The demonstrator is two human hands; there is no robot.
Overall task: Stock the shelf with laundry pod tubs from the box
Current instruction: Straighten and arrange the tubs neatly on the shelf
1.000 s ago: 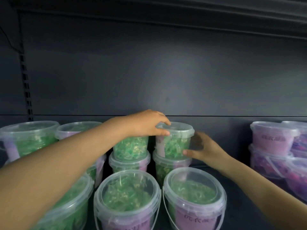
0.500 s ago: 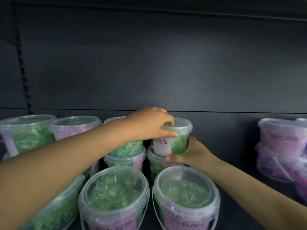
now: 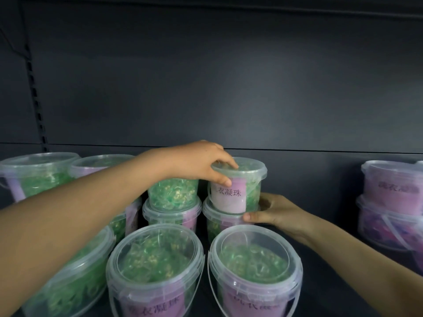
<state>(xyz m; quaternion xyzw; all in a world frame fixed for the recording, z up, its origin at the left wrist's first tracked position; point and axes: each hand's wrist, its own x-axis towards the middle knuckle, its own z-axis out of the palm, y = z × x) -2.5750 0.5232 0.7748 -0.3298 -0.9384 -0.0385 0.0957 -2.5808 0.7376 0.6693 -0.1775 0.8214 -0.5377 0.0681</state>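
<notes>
Head view: the top tub [image 3: 238, 186], clear with green pods, stands on a lower tub [image 3: 217, 221] in the back row of the shelf [image 3: 332, 282]. Its pale pink label faces you and reads "衣凝珠"; a character before that is covered. Your left hand [image 3: 199, 163] comes over the top, fingers on the lid rim, thumb on the label's upper edge. Your right hand [image 3: 272, 211] curls round the tub's base, thumb across the front. Just left stands a neighbouring stack [image 3: 172, 195] of green tubs. Two front tubs [image 3: 155, 271] carry purple labels, writing blurred. Purple tubs [image 3: 393, 191] sit stacked well apart at right.
</notes>
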